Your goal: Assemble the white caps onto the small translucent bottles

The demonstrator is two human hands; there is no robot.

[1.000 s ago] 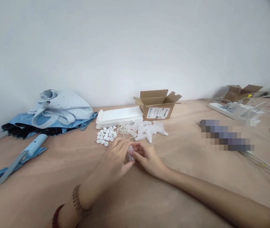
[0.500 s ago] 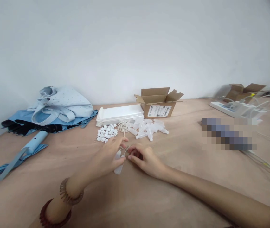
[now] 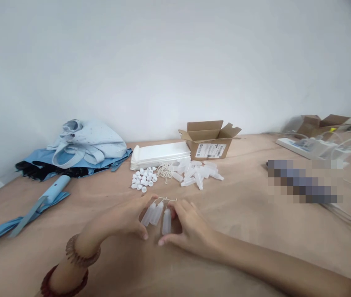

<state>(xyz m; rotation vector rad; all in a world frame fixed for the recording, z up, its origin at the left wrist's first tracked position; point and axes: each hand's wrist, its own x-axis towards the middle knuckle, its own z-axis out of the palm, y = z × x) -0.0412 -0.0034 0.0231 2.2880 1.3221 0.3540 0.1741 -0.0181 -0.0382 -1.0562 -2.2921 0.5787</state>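
Three small translucent plastic bottles lie side by side on the table between my hands, each with a white string at its neck. Two of them, a slanted pair (image 3: pixel 155 214), rest by my left hand (image 3: pixel 129 216), whose thumb and fingers are spread around them. My right hand (image 3: pixel 194 227) curves around the third bottle (image 3: pixel 167 222), thumb near its base and fingertips beside its neck; thumb and fingers stand apart. Beyond my hands sit a cluster of white caps (image 3: pixel 143 178), a bunch of white strings (image 3: pixel 165 170) and a pile of more bottles (image 3: pixel 197 171).
A stack of white flat packs (image 3: pixel 161 152) lies beside an open cardboard box (image 3: pixel 211 144) near the wall. At left are a folded blue umbrella (image 3: pixel 54 189) and a pale blue bag (image 3: pixel 95 140). A power strip (image 3: pixel 299 148) with cables and a pixelated object (image 3: pixel 302 181) lie at right.
My hands have come nearer to me and opened wider. The third bottle now shows beside the pair. One white cap stands slightly apart from the cluster. The view has shifted slightly.
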